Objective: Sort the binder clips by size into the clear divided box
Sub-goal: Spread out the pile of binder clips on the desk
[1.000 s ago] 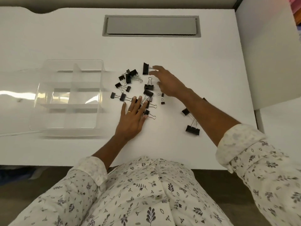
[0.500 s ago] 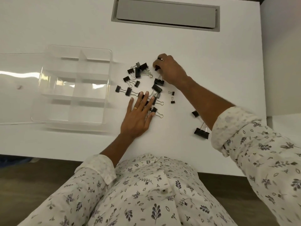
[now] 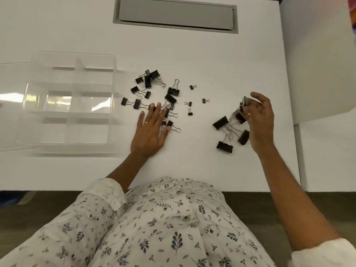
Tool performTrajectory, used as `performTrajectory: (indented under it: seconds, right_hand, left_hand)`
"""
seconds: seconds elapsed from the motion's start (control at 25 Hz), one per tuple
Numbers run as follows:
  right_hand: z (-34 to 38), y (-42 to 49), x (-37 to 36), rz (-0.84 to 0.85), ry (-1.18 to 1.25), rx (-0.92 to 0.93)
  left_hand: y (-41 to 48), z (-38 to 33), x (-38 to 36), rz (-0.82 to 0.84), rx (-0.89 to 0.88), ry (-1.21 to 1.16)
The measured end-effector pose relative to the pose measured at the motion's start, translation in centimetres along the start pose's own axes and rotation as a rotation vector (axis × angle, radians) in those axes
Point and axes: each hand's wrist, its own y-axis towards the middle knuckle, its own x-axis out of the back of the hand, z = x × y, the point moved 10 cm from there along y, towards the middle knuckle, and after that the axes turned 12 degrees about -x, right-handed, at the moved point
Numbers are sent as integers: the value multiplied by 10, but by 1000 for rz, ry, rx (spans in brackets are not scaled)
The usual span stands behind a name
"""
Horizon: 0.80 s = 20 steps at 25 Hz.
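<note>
Swung right from the scatter (image 3: 154, 83), the right hand (image 3: 259, 120) pinches a big clip (image 3: 245, 102) over the pile (image 3: 224, 146) beside it, apparently grouping sizes; the left hand (image 3: 149, 132) lies flat, pinning clips (image 3: 169, 123).

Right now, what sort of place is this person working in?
Probably an office or study: a white desk with a grey cable hatch set into it, black binder clips scattered on it, and a clear divided box for sorting them.
</note>
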Motion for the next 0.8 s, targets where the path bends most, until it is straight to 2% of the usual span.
performTrajectory:
  seconds: [0.16, 0.32, 0.4, 0.56, 0.8]
  right_hand:
    - [-53, -48, 70, -77, 54, -67]
    - [-81, -74, 79, -115, 78, -33]
    - [-87, -81, 70, -120, -18, 28]
    - [-99, -87, 62, -209, -377, 169]
    - [-102, -92, 59, -311, -683, 297]
  left_hand:
    - [0, -2, 0, -15, -11, -15]
    - [-1, -3, -1, -7, -7, -43]
    - [-2, -3, -1, -2, -5, -39]
    - [-4, -5, -1, -4, -24, -19]
    - [-11, -6, 0, -22, -25, 26]
